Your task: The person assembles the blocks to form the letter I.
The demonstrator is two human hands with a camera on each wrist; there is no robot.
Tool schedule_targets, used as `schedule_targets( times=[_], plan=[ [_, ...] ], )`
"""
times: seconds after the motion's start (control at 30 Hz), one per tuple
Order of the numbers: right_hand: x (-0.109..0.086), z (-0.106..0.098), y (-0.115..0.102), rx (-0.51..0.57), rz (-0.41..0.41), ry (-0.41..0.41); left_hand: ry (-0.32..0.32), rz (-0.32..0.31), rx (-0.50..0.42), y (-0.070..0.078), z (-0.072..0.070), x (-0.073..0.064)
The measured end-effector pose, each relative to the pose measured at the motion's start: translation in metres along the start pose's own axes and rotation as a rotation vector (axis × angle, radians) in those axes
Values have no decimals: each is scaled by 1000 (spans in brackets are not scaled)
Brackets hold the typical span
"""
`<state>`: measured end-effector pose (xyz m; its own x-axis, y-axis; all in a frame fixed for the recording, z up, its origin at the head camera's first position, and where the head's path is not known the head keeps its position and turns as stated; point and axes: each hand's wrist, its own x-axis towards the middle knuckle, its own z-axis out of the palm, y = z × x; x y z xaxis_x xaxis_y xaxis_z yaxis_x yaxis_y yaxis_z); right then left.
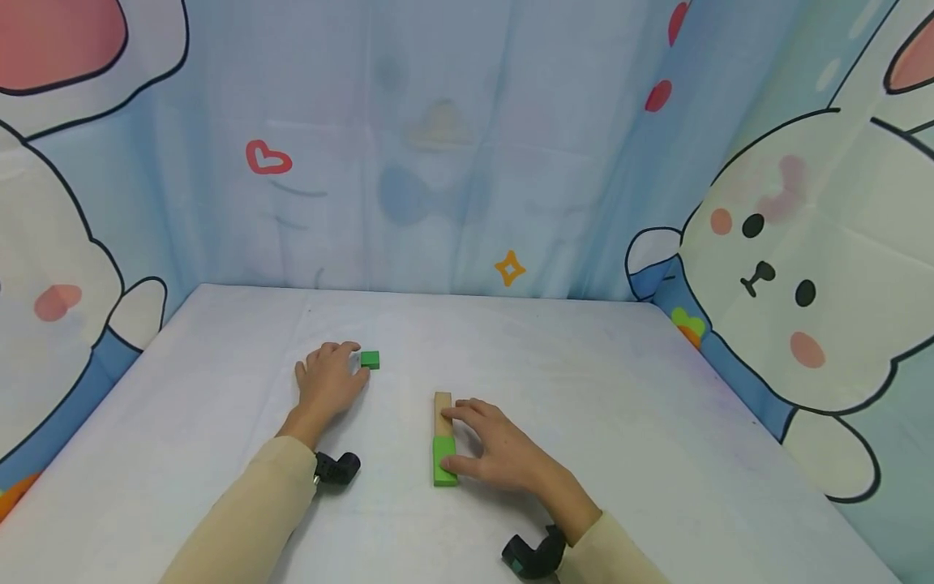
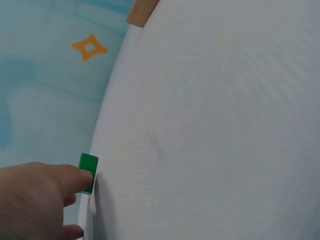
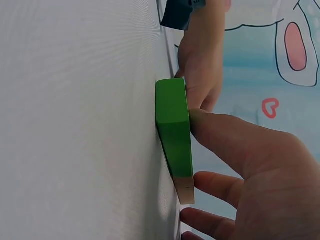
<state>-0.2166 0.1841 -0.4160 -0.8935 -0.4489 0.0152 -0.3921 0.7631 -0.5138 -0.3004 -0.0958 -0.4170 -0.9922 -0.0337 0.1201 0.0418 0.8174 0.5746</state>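
On the left, my left hand (image 1: 330, 381) holds a small green block (image 1: 370, 359) at its left end, between thumb and index finger. In the left wrist view, the thumb overlaps the green block (image 2: 89, 172) just beside the table surface. My right hand (image 1: 503, 446) rests its fingertips on two blocks lying end to end. Its thumb touches the longer green block (image 1: 443, 474), nearer me, and its index finger touches the plain wooden block (image 1: 442, 404) at the far end. The remaining fingers spread to the right of the blocks.
A white-covered table (image 1: 620, 389) spreads under both hands. Behind it hangs a light blue curtain (image 1: 438, 203) with cartoon rabbits at both sides. Black camera mounts (image 1: 337, 468) sit on both wrists.
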Motion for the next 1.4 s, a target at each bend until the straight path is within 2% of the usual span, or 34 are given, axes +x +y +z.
schedule_targets(
  times=[0.3,0.6,1.17,1.4],
  plan=[
    [2,1,0,-4,7,-7,14,1,51,0,1,1],
    [1,1,-1,0,0,-1,33,3,62,1,0,1],
    [0,0,0,22,3,-7,14,1,11,2,3,1],
    [0,1,1,16,8,-3,11,27,-13,5,4,0]
  ],
)
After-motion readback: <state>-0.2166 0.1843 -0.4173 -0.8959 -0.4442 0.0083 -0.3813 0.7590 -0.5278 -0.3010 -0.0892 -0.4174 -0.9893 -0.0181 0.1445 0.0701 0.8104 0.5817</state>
